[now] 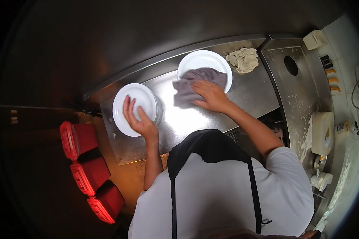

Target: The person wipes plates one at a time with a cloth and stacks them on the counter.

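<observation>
My left hand (141,121) is over a stack of white plates (121,103) at the left of the metal counter, its fingers apart and holding nothing. Further right, my right hand (211,95) presses a grey-purple cloth (185,89) onto a white plate (201,59). The cloth covers the lower part of that plate and hangs past its left edge. Some of my right fingers are bent into the cloth. A crumpled beige cloth (243,60) lies just right of the plate.
Three red lidded boxes (83,137) stand at the lower left beside the metal counter (179,119). On the right is a wet steel surface (297,93) with a round hole, a pale plastic container (322,133) and knives on the wall.
</observation>
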The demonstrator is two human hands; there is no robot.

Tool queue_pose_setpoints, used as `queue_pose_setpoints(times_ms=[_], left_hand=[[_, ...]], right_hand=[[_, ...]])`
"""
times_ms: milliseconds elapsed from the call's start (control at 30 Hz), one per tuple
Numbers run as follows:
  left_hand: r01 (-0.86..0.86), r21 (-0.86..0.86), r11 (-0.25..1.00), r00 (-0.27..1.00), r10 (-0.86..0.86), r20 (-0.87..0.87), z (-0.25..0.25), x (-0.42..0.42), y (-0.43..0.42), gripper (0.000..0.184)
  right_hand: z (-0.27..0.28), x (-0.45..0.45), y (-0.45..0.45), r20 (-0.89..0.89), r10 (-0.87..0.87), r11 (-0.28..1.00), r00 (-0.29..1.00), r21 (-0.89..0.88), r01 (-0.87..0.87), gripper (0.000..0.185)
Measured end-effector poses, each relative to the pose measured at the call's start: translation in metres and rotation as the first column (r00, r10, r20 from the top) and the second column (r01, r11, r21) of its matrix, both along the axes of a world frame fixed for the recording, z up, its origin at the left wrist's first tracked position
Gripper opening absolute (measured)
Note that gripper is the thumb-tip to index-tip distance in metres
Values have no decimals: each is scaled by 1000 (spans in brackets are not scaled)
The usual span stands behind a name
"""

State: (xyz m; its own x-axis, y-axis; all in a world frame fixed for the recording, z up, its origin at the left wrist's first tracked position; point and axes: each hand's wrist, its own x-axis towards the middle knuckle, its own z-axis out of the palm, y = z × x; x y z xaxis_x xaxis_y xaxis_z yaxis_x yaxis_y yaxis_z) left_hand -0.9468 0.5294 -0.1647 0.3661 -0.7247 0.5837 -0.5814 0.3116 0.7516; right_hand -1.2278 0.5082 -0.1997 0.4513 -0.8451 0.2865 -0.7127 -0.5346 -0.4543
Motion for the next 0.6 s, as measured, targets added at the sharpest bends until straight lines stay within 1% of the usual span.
queue_pose_setpoints(times_ms=[33, 100, 167, 233, 300, 367, 433, 500, 533, 567, 600], left_hand=[[41, 14, 999, 999, -41, -1, 3, -9, -1, 27], [97, 49, 994, 995, -96, -19, 4, -20, -3, 26], [133, 83, 988, 990, -130, -47, 4, -27, -5, 26], [169, 87, 982, 984, -163, -66, 2, -32, -9, 26], [207, 99, 973, 977, -200, -75, 2, -41, -15, 26], [230, 77, 970, 973, -230, -12, 6, -53, -24, 26], [269, 55, 962, 961, -272, 49, 12, -69, -39, 26], [302, 34, 953, 948, -304, 99, 19, -87, -57, 25], [323, 55, 945, 934, -328, 144, 19, -95, -69, 26], [318, 115, 941, 915, -336, 222, 15, -102, -83, 27], [304, 171, 937, 891, -343, 296, 5, -107, -97, 28]], right_hand=[[4, -18, 9, -1, 21, 998, 1000, 55, -21, 49], [1, -56, 9, -70, -66, 998, 995, 21, 67, 46], [-9, -92, -17, -159, -175, 984, 972, -62, 167, 44], [-11, -97, -52, -144, -305, 941, 941, -200, 274, 43], [-12, -72, -82, -77, -320, 932, 944, -208, 298, 44], [-26, -42, -99, -102, -302, 929, 948, -256, 268, 48], [-39, -13, -93, 1, -219, 943, 976, -256, 212, 50], [-38, 5, -61, -8, -43, 982, 999, -186, 40, 52], [-33, 5, -38, 37, 5, 989, 999, -148, 0, 52], [-23, -1, -17, 84, 55, 992, 995, -115, -45, 53], [-9, -15, -1, 49, 106, 994, 993, -47, -104, 58]])
